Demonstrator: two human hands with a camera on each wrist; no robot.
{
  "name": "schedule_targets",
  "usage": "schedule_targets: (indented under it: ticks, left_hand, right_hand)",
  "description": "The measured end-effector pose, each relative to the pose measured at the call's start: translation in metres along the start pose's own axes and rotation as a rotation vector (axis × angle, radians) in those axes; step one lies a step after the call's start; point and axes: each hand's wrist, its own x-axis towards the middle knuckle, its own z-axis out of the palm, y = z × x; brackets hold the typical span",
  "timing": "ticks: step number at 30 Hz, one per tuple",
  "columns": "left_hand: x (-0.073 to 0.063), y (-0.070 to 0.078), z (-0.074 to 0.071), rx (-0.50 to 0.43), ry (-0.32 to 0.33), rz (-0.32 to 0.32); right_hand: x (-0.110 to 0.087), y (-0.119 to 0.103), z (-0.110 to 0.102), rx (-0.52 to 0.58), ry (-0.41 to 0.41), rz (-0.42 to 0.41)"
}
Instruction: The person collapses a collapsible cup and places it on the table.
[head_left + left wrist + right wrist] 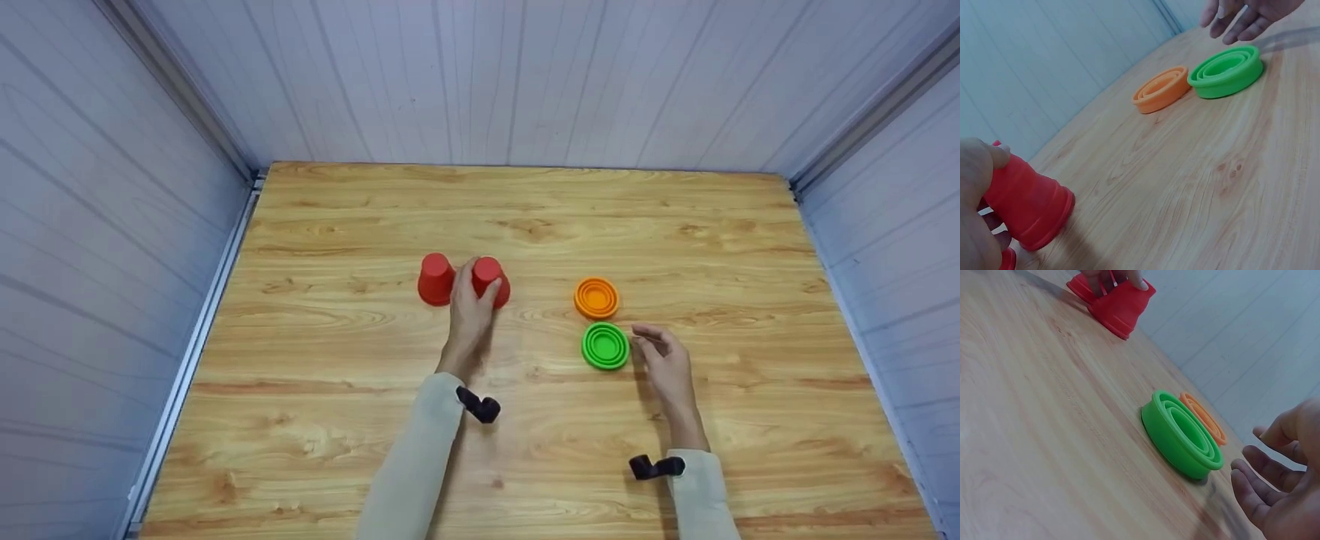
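Two red collapsible cups stand upside down side by side on the wooden table, left of the middle in the head view. My left hand (471, 311) grips the right-hand red cup (487, 268), thumb on its near side and fingers on the far side. The other red cup (435, 277) is just left of those fingers. A green collapsible cup (605, 346), folded flat into rings, lies beside my right hand (664, 364). That hand holds nothing; its fingers are loosely bent near the green rim. An orange collapsible cup (596, 298), also flattened, lies just behind the green one.
The wood-grain table (337, 427) is enclosed by pale panel walls at the back (480, 82), left (90, 247) and right (892, 225). Small black wrist cameras stick out from both sleeves, the left one (480, 406) and the right one (656, 466).
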Motion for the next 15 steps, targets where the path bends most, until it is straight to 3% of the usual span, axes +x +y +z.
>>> schedule_targets:
  ticks: [4,9,15]
  left_hand:
    - [-0.006,0.004,0.000,-0.095,-0.029,-0.015]
    - [-0.014,0.013,0.001,-0.210,-0.115,-0.035]
    - [-0.025,0.028,0.003,-0.245,-0.195,0.026]
  right_hand:
    - [0.001,0.001,0.002,-0.002,0.011,0.002]
    - [0.001,0.000,0.005,-0.008,0.008,0.004]
    - [-0.001,-0.003,0.010,0.009,-0.005,-0.022]
